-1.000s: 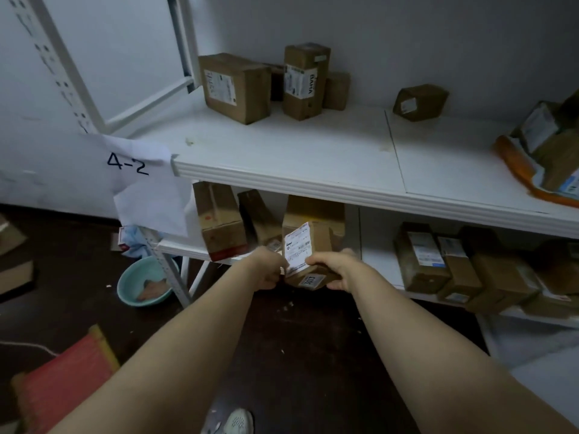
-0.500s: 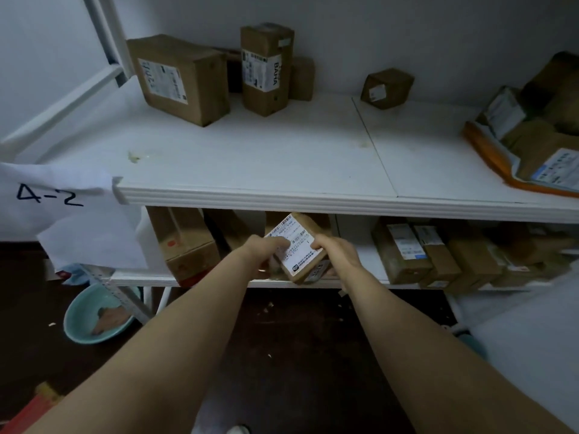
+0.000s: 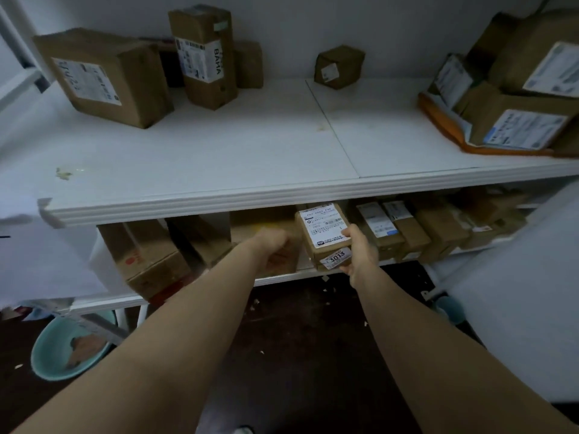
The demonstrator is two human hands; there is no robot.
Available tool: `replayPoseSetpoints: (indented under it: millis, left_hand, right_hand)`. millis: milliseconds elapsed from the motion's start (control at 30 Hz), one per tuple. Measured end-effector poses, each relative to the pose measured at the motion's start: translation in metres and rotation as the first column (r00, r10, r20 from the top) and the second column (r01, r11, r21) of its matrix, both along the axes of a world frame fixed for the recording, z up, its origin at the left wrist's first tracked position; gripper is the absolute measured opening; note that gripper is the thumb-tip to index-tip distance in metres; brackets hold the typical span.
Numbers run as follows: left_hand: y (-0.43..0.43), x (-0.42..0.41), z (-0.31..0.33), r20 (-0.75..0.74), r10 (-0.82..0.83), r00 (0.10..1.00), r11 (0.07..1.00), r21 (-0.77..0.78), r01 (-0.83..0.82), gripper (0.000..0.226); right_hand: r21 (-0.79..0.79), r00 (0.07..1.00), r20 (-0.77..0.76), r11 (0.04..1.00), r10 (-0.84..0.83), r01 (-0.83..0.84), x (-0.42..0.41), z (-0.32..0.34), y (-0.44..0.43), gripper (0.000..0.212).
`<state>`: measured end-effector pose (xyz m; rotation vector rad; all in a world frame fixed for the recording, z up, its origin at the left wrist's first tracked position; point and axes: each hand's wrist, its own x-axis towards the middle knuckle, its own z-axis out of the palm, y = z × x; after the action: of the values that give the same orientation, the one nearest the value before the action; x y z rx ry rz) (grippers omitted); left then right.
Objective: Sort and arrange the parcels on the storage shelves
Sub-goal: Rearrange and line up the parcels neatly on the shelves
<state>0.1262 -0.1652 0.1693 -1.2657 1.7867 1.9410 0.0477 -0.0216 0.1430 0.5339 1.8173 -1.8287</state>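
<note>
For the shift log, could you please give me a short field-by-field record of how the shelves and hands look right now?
Right hand: grips a small labelled parcel at the front of the lower shelf
Parcel sticker: 3013
Left hand: against a brown box on the lower shelf; blurred, grip unclear
Upper shelf: large box, tall box, small cube box, parcel pile at right
Floor: teal basin

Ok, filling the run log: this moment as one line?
right hand: holds labelled parcel at lower shelf edge | left hand: against neighbouring box, grip unclear
</note>
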Motion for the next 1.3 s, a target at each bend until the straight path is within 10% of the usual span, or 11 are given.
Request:
replayPoseSetpoints:
  millis: [267,567,1067,1300]
  left_hand:
    - [0.069,-0.060,-0.024,0.075,-0.109,0.991,0.987,-0.109,0.117,0.013]
    - [0.132,-0.126,-0.059,0.066,0.038,0.997,0.999,-0.002,-0.038,0.024]
    - [0.097,-0.189,-0.130,0.033,0.128,0.991,0.983,0.129,-0.131,0.018]
    - [0.086,-0.208,-0.151,0.065,0.097,0.993,0.987,0.120,-0.104,0.014]
  right_hand:
    - [0.196,0.993,-0.068,0.977,0.094,-0.079,-0.045,-0.027,0.068,0.072]
    - [0.632,0.809,-0.114,0.670,0.577,-0.389,-0.113,-0.066,0.100,0.065]
    - [0.761,0.707,-0.194,0.559,0.681,-0.330,-0.152,-0.137,0.042,0.057]
    - [0.932,0.572,-0.158,0.314,0.805,-0.184,-0.158,-0.145,0.035,0.055]
